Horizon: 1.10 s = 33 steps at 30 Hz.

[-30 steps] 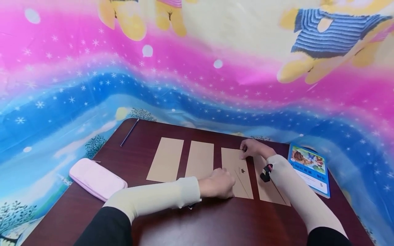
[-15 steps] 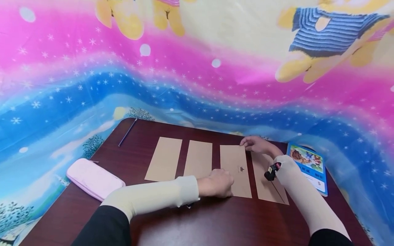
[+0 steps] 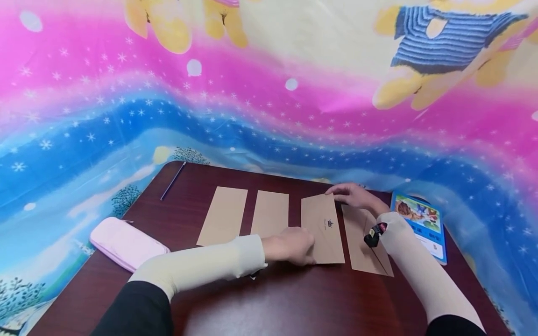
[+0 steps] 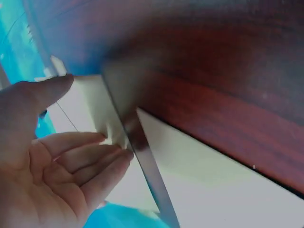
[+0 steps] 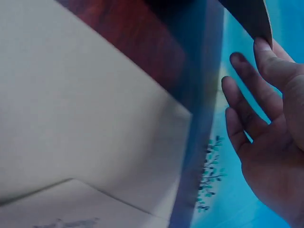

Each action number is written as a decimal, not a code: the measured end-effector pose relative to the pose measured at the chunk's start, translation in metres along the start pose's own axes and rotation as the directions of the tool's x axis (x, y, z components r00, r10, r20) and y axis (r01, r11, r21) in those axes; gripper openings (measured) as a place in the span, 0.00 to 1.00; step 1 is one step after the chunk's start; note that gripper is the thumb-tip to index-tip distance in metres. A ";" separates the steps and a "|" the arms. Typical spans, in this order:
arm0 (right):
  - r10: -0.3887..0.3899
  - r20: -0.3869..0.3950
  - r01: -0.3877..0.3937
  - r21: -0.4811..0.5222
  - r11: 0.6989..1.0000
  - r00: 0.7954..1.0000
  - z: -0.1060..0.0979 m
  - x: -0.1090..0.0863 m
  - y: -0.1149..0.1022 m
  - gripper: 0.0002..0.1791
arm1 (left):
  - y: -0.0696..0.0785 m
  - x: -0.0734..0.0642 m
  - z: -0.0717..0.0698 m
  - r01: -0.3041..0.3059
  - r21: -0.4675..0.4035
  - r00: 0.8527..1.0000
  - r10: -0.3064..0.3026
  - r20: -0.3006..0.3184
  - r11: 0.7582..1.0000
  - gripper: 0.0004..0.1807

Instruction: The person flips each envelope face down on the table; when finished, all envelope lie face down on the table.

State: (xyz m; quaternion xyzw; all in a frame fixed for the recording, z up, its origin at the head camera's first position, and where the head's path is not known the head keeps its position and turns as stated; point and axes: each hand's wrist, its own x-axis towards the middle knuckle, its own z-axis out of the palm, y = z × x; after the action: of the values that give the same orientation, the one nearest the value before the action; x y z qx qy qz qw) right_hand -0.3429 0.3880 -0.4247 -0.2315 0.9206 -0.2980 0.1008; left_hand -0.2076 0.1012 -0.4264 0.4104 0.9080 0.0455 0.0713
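In the head view my right hand [image 3: 355,195] pinches the far right corner of a brown paper envelope [image 3: 321,238] with a small dark crown print. That corner is raised above the dark red table. In the right wrist view the lifted corner is between my right thumb [image 5: 270,61] and index finger, the other fingers spread apart. My left hand [image 3: 294,245] holds the same envelope by its near left side. The left wrist view has the left fingers [image 4: 104,161] at the envelope's long edge and the thumb by its near end.
Two envelopes lie flat to the left, the nearer-to-hand one [image 3: 271,210] and the leftmost one [image 3: 222,214]; another envelope [image 3: 365,252] lies to the right. A pink pencil case [image 3: 128,242] and a pencil [image 3: 173,181] are at left, a blue picture book [image 3: 420,219] at right.
My right hand has moved from the envelope's face to its far right corner and raised it. The slanted flap line on its face no longer shows. My left hand stays near the same corner.
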 end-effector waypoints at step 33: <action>0.151 0.218 -0.182 0.126 0.975 0.964 -0.029 0.026 -0.043 0.18 | 0.002 0.009 -0.053 0.165 -0.250 0.981 -0.186 -0.061 0.954 0.29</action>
State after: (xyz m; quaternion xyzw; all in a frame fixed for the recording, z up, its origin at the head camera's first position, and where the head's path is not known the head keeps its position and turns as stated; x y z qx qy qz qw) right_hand -0.3587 0.3592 -0.3768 -0.1749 0.8972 -0.3288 0.2374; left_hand -0.2209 0.1073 -0.3747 0.3138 0.9306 0.1671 0.0865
